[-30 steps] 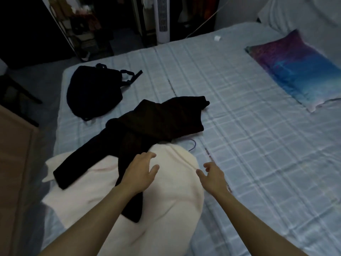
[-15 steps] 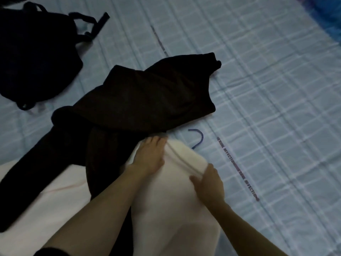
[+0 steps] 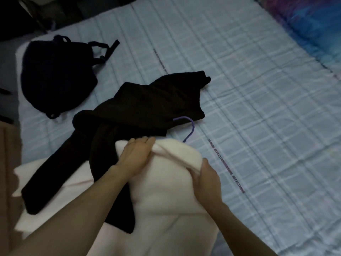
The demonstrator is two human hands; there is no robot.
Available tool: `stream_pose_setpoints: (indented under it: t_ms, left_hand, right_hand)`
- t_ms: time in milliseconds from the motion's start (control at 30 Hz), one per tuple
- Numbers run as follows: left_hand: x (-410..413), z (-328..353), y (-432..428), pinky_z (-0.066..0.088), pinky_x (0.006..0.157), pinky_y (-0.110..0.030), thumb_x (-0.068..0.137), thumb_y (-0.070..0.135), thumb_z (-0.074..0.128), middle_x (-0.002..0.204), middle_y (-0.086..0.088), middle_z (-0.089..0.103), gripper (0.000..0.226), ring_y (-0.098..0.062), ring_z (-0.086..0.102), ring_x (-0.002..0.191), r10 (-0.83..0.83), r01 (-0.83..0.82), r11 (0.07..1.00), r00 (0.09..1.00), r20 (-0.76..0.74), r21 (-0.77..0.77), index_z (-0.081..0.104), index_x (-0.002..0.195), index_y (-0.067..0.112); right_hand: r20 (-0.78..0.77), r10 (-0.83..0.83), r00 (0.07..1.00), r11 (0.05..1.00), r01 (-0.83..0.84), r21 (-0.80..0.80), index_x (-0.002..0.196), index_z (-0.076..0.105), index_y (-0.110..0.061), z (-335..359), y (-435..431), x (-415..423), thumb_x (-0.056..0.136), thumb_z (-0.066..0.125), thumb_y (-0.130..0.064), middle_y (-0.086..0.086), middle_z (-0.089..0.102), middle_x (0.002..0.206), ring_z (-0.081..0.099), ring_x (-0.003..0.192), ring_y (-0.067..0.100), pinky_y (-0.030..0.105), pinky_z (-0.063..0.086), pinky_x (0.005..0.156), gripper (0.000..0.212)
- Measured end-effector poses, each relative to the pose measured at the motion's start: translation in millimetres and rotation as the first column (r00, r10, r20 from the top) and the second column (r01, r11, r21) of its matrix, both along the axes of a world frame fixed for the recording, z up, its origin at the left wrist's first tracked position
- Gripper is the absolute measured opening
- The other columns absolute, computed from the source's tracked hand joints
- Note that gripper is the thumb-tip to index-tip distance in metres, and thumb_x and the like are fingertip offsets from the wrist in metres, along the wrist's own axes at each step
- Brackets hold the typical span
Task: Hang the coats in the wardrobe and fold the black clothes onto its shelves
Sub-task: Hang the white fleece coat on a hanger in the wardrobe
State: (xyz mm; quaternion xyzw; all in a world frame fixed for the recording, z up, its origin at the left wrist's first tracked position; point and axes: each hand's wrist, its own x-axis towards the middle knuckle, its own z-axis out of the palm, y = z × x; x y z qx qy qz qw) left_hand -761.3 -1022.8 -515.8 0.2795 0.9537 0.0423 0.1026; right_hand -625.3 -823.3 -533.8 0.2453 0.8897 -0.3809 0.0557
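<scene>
At lower centre, my left hand (image 3: 137,156) and right hand (image 3: 207,180) both clutch the white coat's (image 3: 166,193) folded top edge. The black garment (image 3: 147,102) lies just above my 2 hands.

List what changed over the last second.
Both hands reached forward and took hold of the cream coat: left hand at its top edge, right hand at the side, bunching it. More of the purple hanger hook shows. The black garment, black bag and bed stayed put.
</scene>
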Motion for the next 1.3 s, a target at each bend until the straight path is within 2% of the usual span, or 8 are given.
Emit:
stream_pose_setpoints:
  t_ms: [133, 267, 467, 733, 800, 933, 1033, 1300]
  left_hand:
    - [26, 84, -5, 0.033, 0.078, -0.034, 0.098, 0.028, 0.038, 0.101, -0.004, 0.059, 0.024, -0.025, 0.056, 0.087, 0.058, -0.047, 0.988, 0.996, -0.073, 0.145, 0.052, 0.115, 0.017]
    - [71, 174, -8, 0.038, 0.082, -0.037, 0.094, 0.049, 0.03, 0.097, 0.004, 0.054, 0.035, -0.018, 0.051, 0.083, 0.082, -0.037, 0.955, 0.987, -0.141, 0.293, 0.047, 0.107, 0.022]
    - [151, 281, -25, 0.036, 0.074, -0.035, 0.097, 0.043, 0.032, 0.093, -0.001, 0.056, 0.029, -0.027, 0.054, 0.082, 0.17, -0.006, 0.88, 0.938, -0.302, 0.475, 0.048, 0.101, 0.018]
    - [265, 405, -34, 0.045, 0.063, -0.045, 0.095, 0.036, 0.043, 0.084, -0.013, 0.059, 0.029, -0.035, 0.055, 0.073, 0.363, 0.093, 0.741, 0.777, -0.514, 0.665, 0.05, 0.09, 0.008]
    - [292, 430, -36, 0.044, 0.062, -0.045, 0.095, 0.038, 0.041, 0.083, -0.011, 0.056, 0.031, -0.033, 0.054, 0.072, 0.396, 0.122, 0.712, 0.743, -0.539, 0.691, 0.048, 0.089, 0.009]
    - [343, 464, -46, 0.043, 0.062, -0.041, 0.096, 0.038, 0.041, 0.085, -0.009, 0.054, 0.029, -0.03, 0.052, 0.071, 0.465, 0.121, 0.698, 0.673, -0.575, 0.706, 0.048, 0.089, 0.011]
    - [383, 483, -56, 0.044, 0.062, -0.043, 0.096, 0.043, 0.037, 0.083, -0.008, 0.053, 0.036, -0.029, 0.051, 0.07, 0.501, 0.107, 0.708, 0.621, -0.603, 0.699, 0.049, 0.088, 0.011]
    - [484, 516, -75, 0.045, 0.067, -0.046, 0.096, 0.034, 0.043, 0.082, -0.01, 0.051, 0.027, -0.032, 0.051, 0.073, 0.568, -0.032, 0.79, 0.415, -0.711, 0.612, 0.051, 0.086, 0.01]
  right_hand:
    - [-0.225, 0.071, 0.972, 0.995, -0.053, 0.083, 0.106, 0.051, -0.012, 77, 17, 4, 0.089, 0.048, -0.046, 0.004, 0.063, 0.09, 0.061, 0.085, 0.03, 0.038, 0.043, 0.067, 0.038]
    - [-0.381, 0.145, 0.913, 0.984, -0.093, 0.151, 0.11, 0.049, -0.014, 165, 28, 20, 0.09, 0.049, -0.047, -0.009, 0.053, 0.082, 0.056, 0.075, 0.02, 0.032, 0.034, 0.061, 0.038]
    - [-0.571, 0.189, 0.799, 0.969, -0.059, 0.239, 0.112, 0.048, -0.014, 288, 26, 80, 0.084, 0.062, -0.044, -0.001, 0.061, 0.084, 0.062, 0.08, 0.029, 0.032, 0.033, 0.063, 0.044]
    - [-0.794, 0.222, 0.566, 0.939, 0.096, 0.331, 0.079, 0.049, -0.015, 436, 18, 184, 0.077, 0.07, -0.058, 0.0, 0.054, 0.067, 0.055, 0.065, 0.028, 0.04, 0.04, 0.056, 0.047]
    - [-0.828, 0.253, 0.5, 0.934, 0.097, 0.344, 0.075, 0.049, -0.018, 462, 14, 208, 0.08, 0.07, -0.055, -0.002, 0.053, 0.066, 0.05, 0.062, 0.022, 0.037, 0.037, 0.056, 0.043]
    - [-0.846, 0.337, 0.413, 0.926, 0.017, 0.376, 0.096, 0.064, -0.014, 498, 11, 244, 0.085, 0.07, -0.042, 0.005, 0.063, 0.087, 0.055, 0.076, 0.019, 0.034, 0.043, 0.068, 0.031]
    - [-0.862, 0.365, 0.353, 0.923, -0.018, 0.383, 0.094, 0.063, -0.014, 514, 9, 265, 0.083, 0.074, -0.035, 0.002, 0.06, 0.087, 0.049, 0.074, 0.012, 0.024, 0.034, 0.067, 0.026]
    - [-0.885, 0.398, 0.241, 0.906, -0.252, 0.339, 0.097, 0.067, -0.012, 527, -12, 302, 0.089, 0.067, -0.034, 0.001, 0.061, 0.086, 0.054, 0.075, 0.017, 0.029, 0.04, 0.069, 0.024]
